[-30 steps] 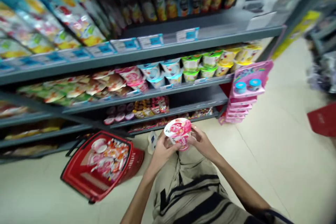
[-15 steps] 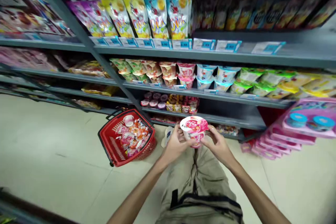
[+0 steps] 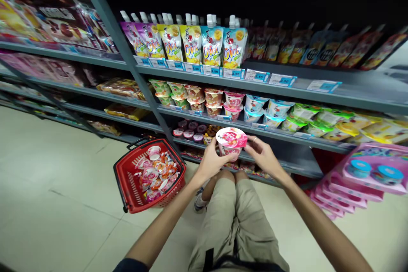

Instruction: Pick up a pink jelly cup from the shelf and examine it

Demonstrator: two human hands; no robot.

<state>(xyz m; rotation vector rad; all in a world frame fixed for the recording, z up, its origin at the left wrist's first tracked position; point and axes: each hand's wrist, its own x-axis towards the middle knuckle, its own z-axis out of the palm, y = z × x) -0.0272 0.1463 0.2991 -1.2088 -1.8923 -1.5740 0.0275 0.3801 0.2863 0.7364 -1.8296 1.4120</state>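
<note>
A pink-and-white jelly cup with a flat printed lid is held upright before the shelves, above my knees. My left hand wraps round its left side, the thumb across the front. My right hand grips the cup's right edge by the pink lid tab, with thumb and fingers. The fingers behind the cup are hidden. On the shelf beyond stand similar pink cups, stacked two high. To the left a red shopping basket rests on the floor, holding pink cups and orange-and-white packets.
Spouted drink pouches line the upper shelf above price tags. Blue-and-white cups and green-lidded packs fill the middle shelf. A pink display stand juts out at the right. Small dark-topped cups sit lower down.
The view has tilted up and the shelves sit lower in it. The cup, still in both hands, has moved slightly up in the view. My knees are now bent and visible.
</note>
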